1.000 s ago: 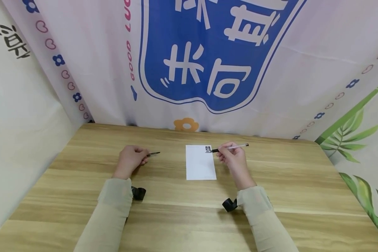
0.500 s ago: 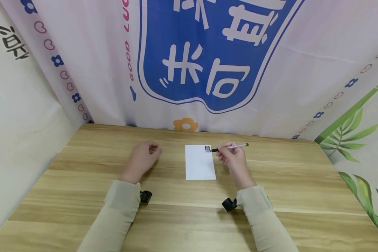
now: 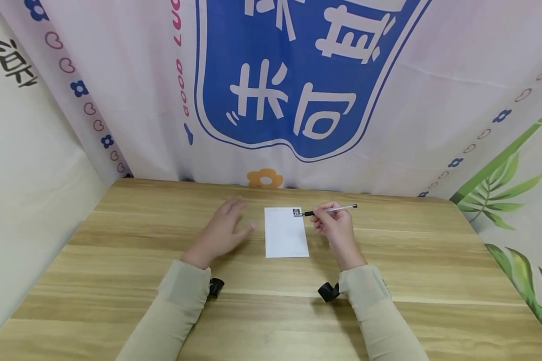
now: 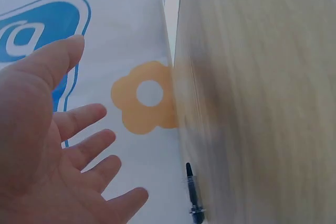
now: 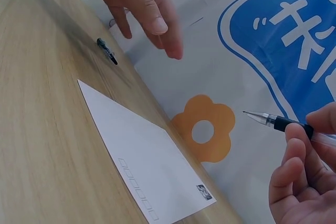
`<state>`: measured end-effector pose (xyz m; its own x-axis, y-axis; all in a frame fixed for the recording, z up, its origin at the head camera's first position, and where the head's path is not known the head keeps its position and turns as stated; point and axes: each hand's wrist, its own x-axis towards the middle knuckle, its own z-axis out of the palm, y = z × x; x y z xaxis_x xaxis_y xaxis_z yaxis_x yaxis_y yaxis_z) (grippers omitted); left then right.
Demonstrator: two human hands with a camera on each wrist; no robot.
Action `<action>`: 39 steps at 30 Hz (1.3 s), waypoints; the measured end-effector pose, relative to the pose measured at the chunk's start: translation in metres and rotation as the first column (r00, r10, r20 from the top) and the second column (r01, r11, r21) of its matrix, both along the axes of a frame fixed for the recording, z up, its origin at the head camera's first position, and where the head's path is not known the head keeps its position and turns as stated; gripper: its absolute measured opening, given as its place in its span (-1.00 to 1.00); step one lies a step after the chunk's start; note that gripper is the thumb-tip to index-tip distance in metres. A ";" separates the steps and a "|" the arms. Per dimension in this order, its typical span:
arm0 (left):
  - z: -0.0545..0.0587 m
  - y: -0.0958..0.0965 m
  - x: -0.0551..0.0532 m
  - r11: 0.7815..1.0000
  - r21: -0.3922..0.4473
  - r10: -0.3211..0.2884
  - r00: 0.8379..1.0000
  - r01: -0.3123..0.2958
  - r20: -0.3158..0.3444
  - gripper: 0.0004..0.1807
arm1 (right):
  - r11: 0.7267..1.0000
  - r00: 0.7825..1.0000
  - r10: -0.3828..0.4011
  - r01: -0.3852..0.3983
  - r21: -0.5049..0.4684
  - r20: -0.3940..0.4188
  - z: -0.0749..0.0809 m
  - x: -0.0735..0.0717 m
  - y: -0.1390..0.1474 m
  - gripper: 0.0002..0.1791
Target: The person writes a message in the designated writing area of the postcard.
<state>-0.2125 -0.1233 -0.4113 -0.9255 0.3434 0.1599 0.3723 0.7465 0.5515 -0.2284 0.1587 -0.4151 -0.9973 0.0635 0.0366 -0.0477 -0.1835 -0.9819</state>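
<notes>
My right hand (image 3: 336, 225) pinches a clear-barrelled pen (image 3: 327, 210) with a black grip, its bare tip exposed and pointing left over the upper right corner of a white postcard (image 3: 285, 235). In the right wrist view, the pen tip is raised above the table. The postcard bears a small dark stamp picture (image 5: 203, 191) and a row of printed boxes. My left hand (image 3: 219, 230), fingers spread and holding nothing, hovers left of the postcard. A dark pen cap (image 4: 193, 195) lies on the table beyond that hand; the head view hides it.
The wooden table (image 3: 262, 311) ends at a printed cloth (image 3: 162, 125) hanging along its back edge. Black wrist cameras, such as the right one (image 3: 328, 293), stick out from both sleeves close above the tabletop.
My left hand has let go of the pen cap, moved right toward the postcard and spread its fingers. The right hand keeps its pinch on the pen, almost still.
</notes>
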 end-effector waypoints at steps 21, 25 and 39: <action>-0.002 0.031 0.018 0.951 -0.297 -0.069 0.995 0.087 0.070 -0.11 | 1.000 1.000 0.010 -0.011 -0.019 -0.022 -0.002 -0.002 0.001 -0.91; -0.003 0.036 0.020 0.954 -0.284 -0.065 0.991 0.097 0.121 -0.11 | 1.000 0.999 0.020 -0.020 0.000 -0.028 -0.002 -0.003 0.000 -0.91; -0.008 0.041 0.021 0.949 -0.257 -0.115 0.960 0.182 0.257 -0.19 | 0.999 0.999 0.035 -0.035 0.007 -0.032 -0.009 -0.003 -0.001 -0.91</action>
